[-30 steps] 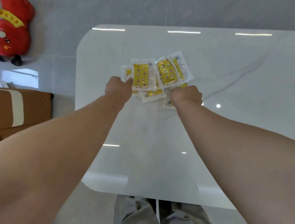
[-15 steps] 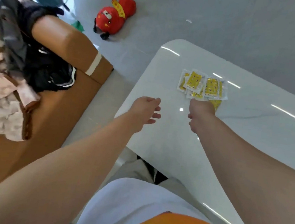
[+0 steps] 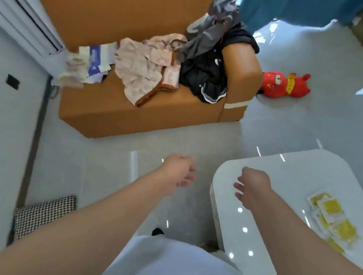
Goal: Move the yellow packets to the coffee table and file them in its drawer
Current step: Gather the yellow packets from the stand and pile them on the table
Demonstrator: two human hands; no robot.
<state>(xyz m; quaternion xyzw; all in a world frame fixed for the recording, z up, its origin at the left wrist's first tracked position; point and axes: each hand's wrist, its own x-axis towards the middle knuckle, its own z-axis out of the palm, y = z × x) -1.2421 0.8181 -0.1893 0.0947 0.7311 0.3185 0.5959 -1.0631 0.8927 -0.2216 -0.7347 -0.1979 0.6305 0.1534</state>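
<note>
Several yellow packets (image 3: 332, 219) lie in a loose overlapping pile on the glossy white coffee table (image 3: 296, 173), at the right of the view. My right hand (image 3: 253, 187) hovers over the table's left end, fingers relaxed and holding nothing, well left of the packets. Beyond the table's left edge, over the floor, my left hand (image 3: 177, 173) is held out with loose fingers and is empty too. No drawer is visible.
An orange sofa (image 3: 115, 111) with piled clothes (image 3: 177, 69) stands ahead across a strip of grey floor. A red plush toy (image 3: 283, 84) lies on the floor right of it. A checked mat (image 3: 42, 214) is at lower left, by a white wall.
Both hands have let go of the packets and drawn back to the left. My view has swung left from the table top toward the sofa, leaving the packets at the right.
</note>
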